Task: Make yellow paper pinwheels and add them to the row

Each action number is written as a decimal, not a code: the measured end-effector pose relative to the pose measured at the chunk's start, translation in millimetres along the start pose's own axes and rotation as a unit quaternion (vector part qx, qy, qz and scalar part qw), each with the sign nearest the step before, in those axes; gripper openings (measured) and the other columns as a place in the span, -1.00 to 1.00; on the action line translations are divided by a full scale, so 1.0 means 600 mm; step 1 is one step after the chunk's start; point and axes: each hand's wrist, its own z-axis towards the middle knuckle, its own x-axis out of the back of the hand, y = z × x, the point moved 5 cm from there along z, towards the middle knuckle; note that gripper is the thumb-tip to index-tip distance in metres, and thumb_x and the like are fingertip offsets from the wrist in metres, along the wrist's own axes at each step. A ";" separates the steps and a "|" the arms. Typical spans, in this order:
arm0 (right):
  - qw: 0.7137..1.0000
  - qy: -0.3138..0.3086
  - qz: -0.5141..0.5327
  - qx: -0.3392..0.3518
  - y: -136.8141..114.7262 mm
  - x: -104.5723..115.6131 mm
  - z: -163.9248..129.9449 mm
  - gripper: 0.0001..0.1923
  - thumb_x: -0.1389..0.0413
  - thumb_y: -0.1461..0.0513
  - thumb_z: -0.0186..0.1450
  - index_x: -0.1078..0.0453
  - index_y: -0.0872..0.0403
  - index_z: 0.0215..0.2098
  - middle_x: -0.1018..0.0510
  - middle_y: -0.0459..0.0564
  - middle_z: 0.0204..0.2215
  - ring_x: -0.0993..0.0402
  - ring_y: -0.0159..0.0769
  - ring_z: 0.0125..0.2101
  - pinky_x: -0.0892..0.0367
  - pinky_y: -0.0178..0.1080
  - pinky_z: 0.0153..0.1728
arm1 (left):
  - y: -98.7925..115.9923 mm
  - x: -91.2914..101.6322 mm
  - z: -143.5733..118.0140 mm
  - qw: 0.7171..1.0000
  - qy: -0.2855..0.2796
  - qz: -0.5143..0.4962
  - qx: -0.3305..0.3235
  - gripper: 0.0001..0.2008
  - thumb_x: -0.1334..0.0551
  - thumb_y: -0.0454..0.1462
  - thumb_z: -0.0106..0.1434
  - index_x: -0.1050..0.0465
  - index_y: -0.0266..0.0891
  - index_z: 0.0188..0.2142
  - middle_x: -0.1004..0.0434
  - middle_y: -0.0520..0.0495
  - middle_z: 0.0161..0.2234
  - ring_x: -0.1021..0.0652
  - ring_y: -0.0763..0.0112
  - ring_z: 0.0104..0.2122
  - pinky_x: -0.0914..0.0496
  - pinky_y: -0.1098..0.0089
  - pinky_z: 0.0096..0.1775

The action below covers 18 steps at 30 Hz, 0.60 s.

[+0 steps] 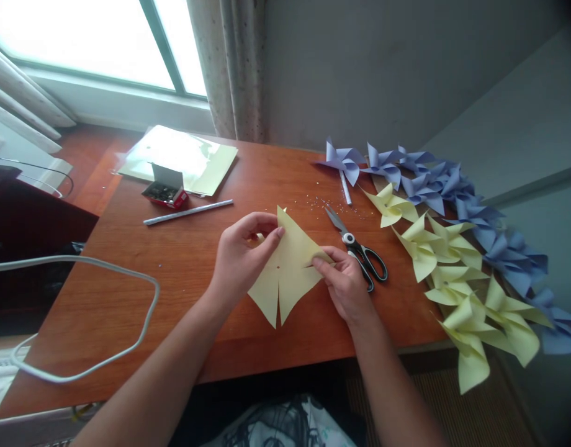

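Both my hands hold a yellow paper square (290,264) above the table, turned so a corner points toward me. Slits run in from its corners, and a small dark reddish dot marks the middle. My left hand (242,248) pinches the paper near its upper left edge between thumb and fingers. At the right corner, my right hand (342,276) grips it, thumb on top. Just beyond the right hand lie scissors (355,245) with black and white handles, blades slightly apart and pointing away.
Yellow pinwheels (448,282) and purple pinwheels (434,177) line the table's right side. A rolled paper stick (188,212) lies near a red box (167,194) of small items. Behind are yellow sheets (215,169) in plastic. A white cable (152,304) loops at left; tiny scraps (329,205) dot the wooden table (174,323).
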 end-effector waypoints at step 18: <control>0.855 0.009 -0.398 0.333 -0.131 -0.058 0.016 -0.85 -0.21 0.29 0.34 -0.53 -0.05 -0.14 -0.64 -0.09 -0.26 -0.59 -0.28 -0.24 -0.51 -0.18 -0.15 | 0.020 -0.033 -0.020 0.986 -0.102 0.095 -0.087 -0.94 -0.27 -0.36 0.27 -0.55 -0.24 -0.29 -0.57 0.04 -0.41 -0.49 0.48 -0.42 -0.35 0.45 -0.32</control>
